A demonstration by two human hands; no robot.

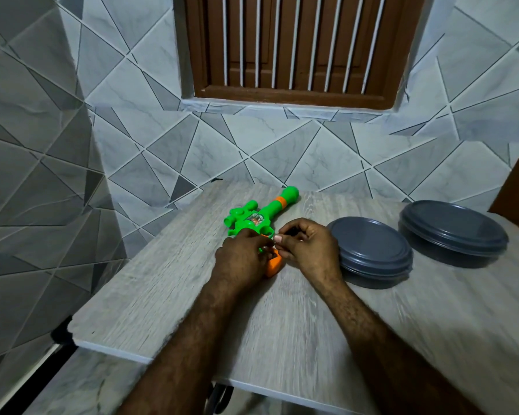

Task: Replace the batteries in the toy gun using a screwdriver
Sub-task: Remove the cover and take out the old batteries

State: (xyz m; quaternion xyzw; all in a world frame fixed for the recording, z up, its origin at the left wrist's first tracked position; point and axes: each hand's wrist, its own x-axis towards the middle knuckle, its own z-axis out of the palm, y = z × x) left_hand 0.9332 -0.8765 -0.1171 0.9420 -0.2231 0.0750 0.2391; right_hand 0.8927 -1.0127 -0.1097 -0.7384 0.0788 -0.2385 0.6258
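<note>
Green moulded plastic with an orange grip (274, 266) and an orange barrel band (279, 201): toy gun (252, 218), laid flat on the wood-grain table (168, 295), muzzle pointed toward the tiled wall. It is judged light, hollow, stiff and somewhat slick, with a thin shell likely to crack if forced. It is best held at the grip end and pressed flat to the tabletop. A printed sticker panel is noted mid-body. The left hand (240, 259) is curled over the body beside the grip, holding it. The right hand (307, 250) is closed in a pinch on a small dark item (292, 231), not identifiable. Two grey lidded dishes (372, 250) are set to the right.
</note>
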